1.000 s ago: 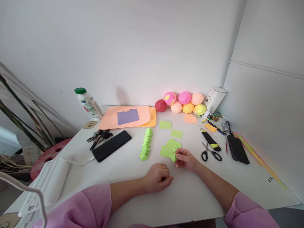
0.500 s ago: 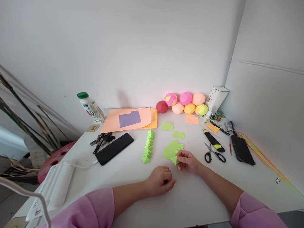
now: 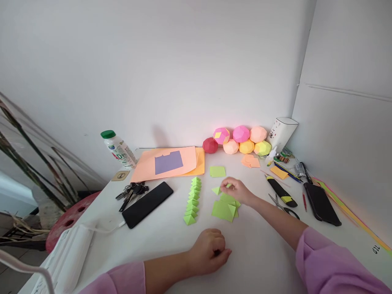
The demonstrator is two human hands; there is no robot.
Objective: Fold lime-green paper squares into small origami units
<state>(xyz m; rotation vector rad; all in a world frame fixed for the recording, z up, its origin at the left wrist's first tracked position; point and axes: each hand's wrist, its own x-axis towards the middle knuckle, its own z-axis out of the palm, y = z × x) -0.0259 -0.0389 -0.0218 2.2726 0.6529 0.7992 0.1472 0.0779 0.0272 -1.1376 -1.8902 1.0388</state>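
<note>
My right hand point(image 3: 234, 191) pinches a small folded green paper piece point(image 3: 216, 190) above the far side of the loose green paper. Below it lie overlapping green paper sheets point(image 3: 223, 210), with a single green rectangle point(image 3: 217, 171) farther back. To the left, folded green paper units point(image 3: 192, 201) stand overlapped in a long row. My left hand point(image 3: 210, 252) rests on the table near the front, curled into a loose fist with nothing visible in it.
Faceted paper balls point(image 3: 241, 134) are stacked against the wall. Scissors point(image 3: 283, 207), a utility knife point(image 3: 281, 191) and a black phone point(image 3: 321, 203) lie at right. Keys point(image 3: 133, 191), a black power bank or phone point(image 3: 147, 204), orange sheets point(image 3: 143, 167) and a bottle point(image 3: 119, 151) are at left.
My right hand has moved away from me with the folded green paper, from the near edge of the loose sheets to their far side. My left hand stays curled on the table.
</note>
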